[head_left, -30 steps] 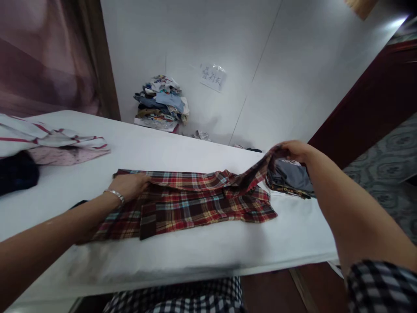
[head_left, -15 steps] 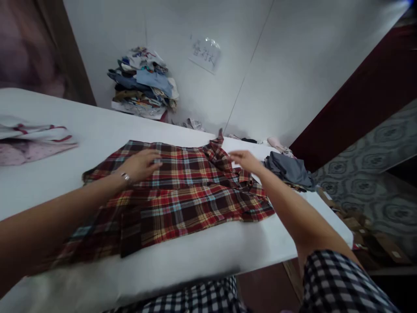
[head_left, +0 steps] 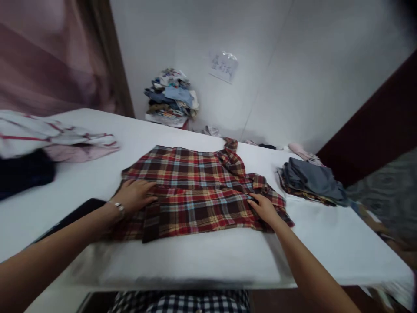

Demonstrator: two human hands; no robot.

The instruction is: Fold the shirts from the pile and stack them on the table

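A plaid shirt (head_left: 198, 174) in red, brown, cream and light blue lies spread across the white table (head_left: 202, 261). Its right part is bunched, with a fold sticking up at the far edge. My left hand (head_left: 135, 198), a bracelet at the wrist, rests flat with fingers outstretched on the shirt's left part. On the near right part of the cloth lies my right hand (head_left: 263, 209), its fingers extended and spread over the fabric. Neither hand grips the cloth.
To the right sits a folded stack of dark grey clothes (head_left: 309, 180). White-and-red cloth (head_left: 55, 134) and a dark garment (head_left: 26, 174) lie at the left. A tall clothes pile (head_left: 171, 98) stands by the wall, near a paper sign (head_left: 223, 66). Pink fabric (head_left: 48, 56) hangs at far left.
My right hand has come down from above the shirt's far right side to its near right part. My left hand has lowered toward the near left. The view has swung left.
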